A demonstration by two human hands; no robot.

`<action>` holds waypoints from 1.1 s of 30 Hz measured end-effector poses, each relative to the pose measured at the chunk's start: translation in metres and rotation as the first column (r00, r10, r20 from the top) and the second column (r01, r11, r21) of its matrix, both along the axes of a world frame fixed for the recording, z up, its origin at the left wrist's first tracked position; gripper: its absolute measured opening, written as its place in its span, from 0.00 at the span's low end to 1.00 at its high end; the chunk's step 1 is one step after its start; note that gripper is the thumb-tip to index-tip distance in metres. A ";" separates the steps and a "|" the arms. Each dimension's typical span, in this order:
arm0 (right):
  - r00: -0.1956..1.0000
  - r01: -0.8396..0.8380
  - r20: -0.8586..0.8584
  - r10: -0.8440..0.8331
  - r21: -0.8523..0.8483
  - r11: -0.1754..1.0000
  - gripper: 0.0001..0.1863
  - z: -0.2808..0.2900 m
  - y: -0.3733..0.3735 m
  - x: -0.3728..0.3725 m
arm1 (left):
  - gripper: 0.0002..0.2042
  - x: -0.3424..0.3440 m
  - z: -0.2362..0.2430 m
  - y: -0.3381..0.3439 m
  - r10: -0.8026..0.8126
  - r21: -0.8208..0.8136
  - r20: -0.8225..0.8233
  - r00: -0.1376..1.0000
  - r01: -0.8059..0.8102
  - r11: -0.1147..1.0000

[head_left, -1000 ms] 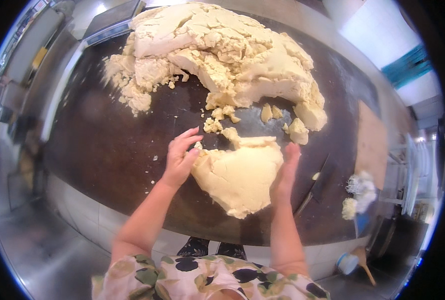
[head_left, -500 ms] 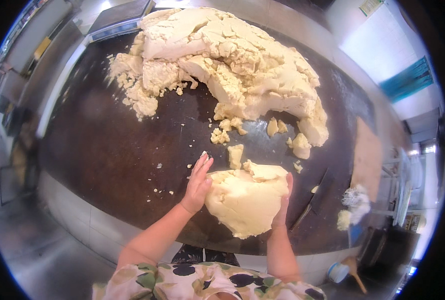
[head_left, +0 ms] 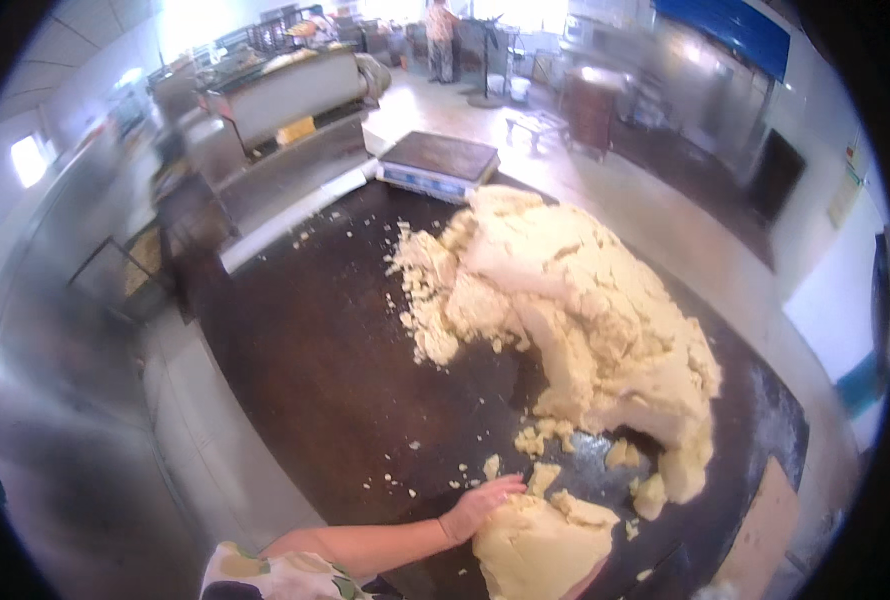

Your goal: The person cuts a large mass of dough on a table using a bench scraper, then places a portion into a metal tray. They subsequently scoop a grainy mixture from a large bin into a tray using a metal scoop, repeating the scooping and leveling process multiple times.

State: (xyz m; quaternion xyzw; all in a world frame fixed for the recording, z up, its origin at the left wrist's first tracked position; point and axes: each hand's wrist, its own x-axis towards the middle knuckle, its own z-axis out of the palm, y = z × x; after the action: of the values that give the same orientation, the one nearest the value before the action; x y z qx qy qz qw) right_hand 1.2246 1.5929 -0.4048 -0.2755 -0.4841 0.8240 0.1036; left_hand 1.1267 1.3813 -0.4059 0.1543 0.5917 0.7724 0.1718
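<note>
A pale yellow lump of dough (head_left: 540,550) sits at the near edge of a dark tabletop, cut off by the lower edge of the view. My left hand (head_left: 477,508) grips its left side, fingers stretched along the upper edge beside a small dough piece (head_left: 543,478). Only a sliver of my right hand (head_left: 591,580) shows at the lump's lower right; its fingers are hidden. Beyond lies a large, cracked mound of the same dough (head_left: 605,310), with crumbs (head_left: 430,335) scattered along its left side.
A flat-topped scale (head_left: 438,157) stands at the table's far corner. Brown board (head_left: 762,525) lies at the right edge. Left of the table are metal-sided units (head_left: 75,400). A person (head_left: 441,40) stands far back in the room.
My view has swung up and leftward, so the room shows and the lump sits lower in the picture. Both hands remain at the lump's sides; my right hand has mostly left view.
</note>
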 end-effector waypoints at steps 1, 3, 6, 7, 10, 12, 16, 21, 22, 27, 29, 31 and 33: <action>1.000 -0.026 0.005 0.026 -0.002 1.000 0.41 0.008 -0.001 -0.010 | 0.18 0.006 0.008 0.003 0.006 0.008 0.011 1.000 -0.007 1.000; 0.998 -0.057 -0.012 0.056 -0.013 0.998 0.41 0.020 -0.010 -0.025 | 0.19 0.007 0.031 0.005 -0.013 -0.047 -0.079 0.997 0.010 0.999; 0.995 -0.089 -0.037 0.088 -0.009 0.996 0.40 0.041 -0.030 -0.041 | 0.24 0.002 0.093 0.000 -0.101 -0.167 -0.338 0.936 0.046 0.985; 0.994 -0.100 -0.044 0.099 -0.013 0.995 0.40 0.050 -0.039 -0.046 | 0.26 -0.004 0.122 -0.002 -0.133 -0.165 -0.412 0.901 0.070 0.984; 0.989 -0.127 -0.077 0.124 -0.040 0.991 0.39 0.071 -0.068 -0.062 | 0.35 -0.025 0.198 -0.035 -0.136 -0.065 -0.561 0.816 0.120 0.991; 0.985 -0.152 -0.086 0.147 -0.052 0.987 0.38 0.084 -0.094 -0.066 | 0.38 -0.037 0.223 -0.082 0.046 -0.060 -0.826 0.562 -0.168 0.984; 0.972 -0.213 -0.119 0.204 -0.068 0.975 0.37 0.109 -0.159 -0.078 | 0.50 -0.020 0.204 -0.133 0.019 0.005 -0.577 0.817 -0.019 1.000; 0.962 -0.231 -0.164 0.220 -0.054 0.971 0.36 0.135 -0.262 -0.089 | 0.56 -0.015 0.197 -0.201 0.214 0.283 -0.539 0.815 -0.064 0.957; 0.961 -0.229 -0.171 0.217 -0.054 0.972 0.36 0.137 -0.286 -0.090 | 0.56 -0.019 0.199 -0.224 0.234 0.310 -0.545 0.805 -0.066 0.948; 0.945 -0.244 -0.236 0.225 -0.057 0.968 0.34 0.162 -0.403 -0.110 | 0.58 -0.036 0.211 -0.343 0.364 0.345 -0.591 0.720 -0.182 0.921; 0.938 -0.249 -0.267 0.223 -0.064 0.966 0.34 0.172 -0.442 -0.120 | 0.58 -0.046 0.222 -0.383 0.413 0.436 -0.545 0.729 -0.173 0.883; 0.926 -0.261 -0.298 0.232 -0.064 0.963 0.33 0.185 -0.476 -0.133 | 0.58 -0.059 0.232 -0.419 0.436 0.486 -0.490 0.755 -0.179 0.855; 0.915 -0.274 -0.326 0.238 -0.067 0.959 0.33 0.201 -0.509 -0.154 | 0.57 -0.072 0.250 -0.449 0.463 0.550 -0.421 0.780 -0.186 0.814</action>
State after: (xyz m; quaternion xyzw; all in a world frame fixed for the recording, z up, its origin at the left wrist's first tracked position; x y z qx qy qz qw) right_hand 1.0708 1.0842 -0.2038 -0.0800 -0.4464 0.8896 0.0551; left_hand 1.0551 0.9322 -0.1554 0.2936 0.4232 0.8370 -0.1851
